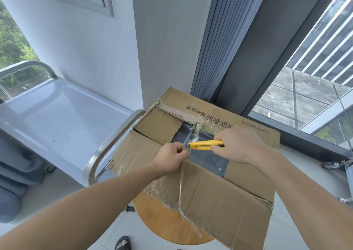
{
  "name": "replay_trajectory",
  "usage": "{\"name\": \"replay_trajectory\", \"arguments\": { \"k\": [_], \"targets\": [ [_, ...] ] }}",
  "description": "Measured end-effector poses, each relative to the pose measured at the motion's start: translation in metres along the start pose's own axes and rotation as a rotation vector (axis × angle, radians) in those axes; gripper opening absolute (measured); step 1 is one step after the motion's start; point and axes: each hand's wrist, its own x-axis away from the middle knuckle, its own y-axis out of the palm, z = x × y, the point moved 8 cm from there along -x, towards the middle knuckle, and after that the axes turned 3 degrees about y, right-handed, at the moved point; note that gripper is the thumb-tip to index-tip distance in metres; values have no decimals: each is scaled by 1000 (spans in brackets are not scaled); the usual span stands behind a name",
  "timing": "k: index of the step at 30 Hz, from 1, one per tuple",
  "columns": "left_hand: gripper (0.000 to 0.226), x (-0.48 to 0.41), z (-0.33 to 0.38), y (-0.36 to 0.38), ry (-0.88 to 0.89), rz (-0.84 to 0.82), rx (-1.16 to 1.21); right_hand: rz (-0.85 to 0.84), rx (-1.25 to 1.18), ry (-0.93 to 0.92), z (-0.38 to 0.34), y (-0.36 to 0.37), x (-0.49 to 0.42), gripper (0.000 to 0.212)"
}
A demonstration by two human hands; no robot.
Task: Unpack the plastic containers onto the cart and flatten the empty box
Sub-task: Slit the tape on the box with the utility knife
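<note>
A brown cardboard box [225,198] with printed text lies in front of me on a round wooden stool [160,217], its top flaps partly parted. Through the gap shows a grey plastic container lid [206,157]. My right hand [242,144] grips a yellow utility knife [206,144], its tip pointing left over the gap. My left hand [172,157] pinches a strip of clear packing tape [181,190] right at the knife's tip. The steel cart [57,116] stands to the left, its handle against the box.
A white wall and grey curtain [215,49] rise behind the box. A glass window with a dark sill [313,144] is at right. A grey seat [11,183] sits low at left. My sandalled foot [123,243] is on the floor by the stool.
</note>
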Motion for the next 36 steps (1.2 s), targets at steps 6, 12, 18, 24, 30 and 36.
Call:
{"name": "replay_trajectory", "arguments": {
  "k": [6, 12, 18, 24, 30, 36],
  "targets": [
    [21, 3, 2, -1, 16, -5, 32, -23, 94, -33, -22, 9, -6, 28],
    [21, 2, -1, 0, 35, 5, 24, -14, 125, -27, -26, 13, -6, 28],
    [21, 3, 1, -2, 34, 13, 67, 20, 156, 1, -19, 20, -5, 24],
    [17, 1, -1, -5, 8, 8, 79, -8, -208, 125, 18, 22, 11, 23],
    [20, -1, -3, -6, -8, -8, 83, -94, -833, 202, 31, 37, 27, 19],
    [20, -2, -2, -5, -11, -20, 66, 43, -985, 237, 28, 39, 25, 30]
  ]
}}
